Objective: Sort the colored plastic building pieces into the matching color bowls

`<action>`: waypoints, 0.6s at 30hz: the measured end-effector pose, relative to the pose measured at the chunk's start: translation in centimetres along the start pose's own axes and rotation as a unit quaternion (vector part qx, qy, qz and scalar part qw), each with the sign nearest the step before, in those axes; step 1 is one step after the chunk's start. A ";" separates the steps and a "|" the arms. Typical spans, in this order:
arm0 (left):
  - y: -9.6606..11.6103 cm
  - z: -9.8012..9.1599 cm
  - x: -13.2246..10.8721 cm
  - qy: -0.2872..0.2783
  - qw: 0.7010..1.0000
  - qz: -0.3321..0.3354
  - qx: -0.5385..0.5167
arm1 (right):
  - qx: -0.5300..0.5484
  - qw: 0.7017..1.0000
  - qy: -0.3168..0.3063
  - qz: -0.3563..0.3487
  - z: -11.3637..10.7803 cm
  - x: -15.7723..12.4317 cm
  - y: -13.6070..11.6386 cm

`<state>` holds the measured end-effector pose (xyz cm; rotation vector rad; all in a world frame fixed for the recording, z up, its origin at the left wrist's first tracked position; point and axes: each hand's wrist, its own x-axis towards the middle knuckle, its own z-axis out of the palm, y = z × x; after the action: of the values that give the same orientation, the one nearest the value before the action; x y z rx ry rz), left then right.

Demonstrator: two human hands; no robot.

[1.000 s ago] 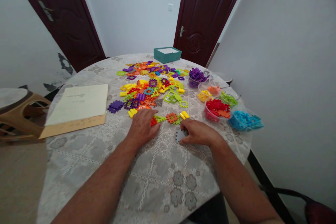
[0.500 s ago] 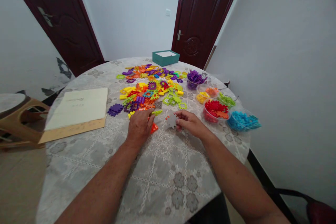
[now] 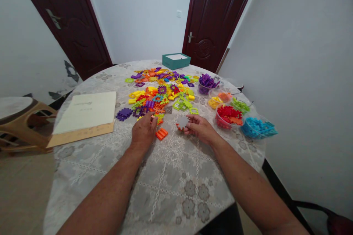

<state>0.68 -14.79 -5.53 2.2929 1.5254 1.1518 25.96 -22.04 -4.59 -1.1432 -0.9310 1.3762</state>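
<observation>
First, far left: one pale paper sheet (image 3: 88, 109) on brown card (image 3: 82, 135), lying on the lace-clothed counter (image 3: 162, 180). Next, dark purple toothed plastic (image 3: 124, 114), piece count unclear. Left hand (image 3: 143, 129): fingers curled beside green toothed plastic (image 3: 159, 117); grip cannot be told. Just right of it, one bright orange ridged plastic block (image 3: 161, 133). Then one light-grey, flat, gear-edged plastic disc (image 3: 182, 121), orange teeth showing at its lower-left rim, pinched by the right hand (image 3: 200, 128). Beyond: one clear tub (image 3: 222, 122) of red pieces (image 3: 229, 113), one of blue pieces (image 3: 257, 125).
</observation>
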 end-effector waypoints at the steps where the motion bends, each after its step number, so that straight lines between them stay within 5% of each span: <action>1: -0.1 0.1 0.0 -0.001 1.000 0.003 0.000 | -0.002 1.000 0.005 -0.001 -0.1 0.1 0.0; 10: -0.5 0.1 0.1 0.002 1.000 0.028 -0.010 | -0.017 0.999 0.032 -0.028 -0.5 0.3 0.0; 15: 0.9 -1.3 0.1 0.045 0.997 0.039 -0.055 | -0.038 0.998 0.023 -0.041 -0.2 0.1 0.1; 18: 2.3 -2.2 -0.3 0.017 0.994 0.015 -0.105 | -0.042 0.998 0.014 -0.054 -0.1 0.1 0.4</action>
<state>0.84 -16.73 -3.02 2.1751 1.3135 1.2973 25.95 -21.99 -5.04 -1.1543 -1.0247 1.2406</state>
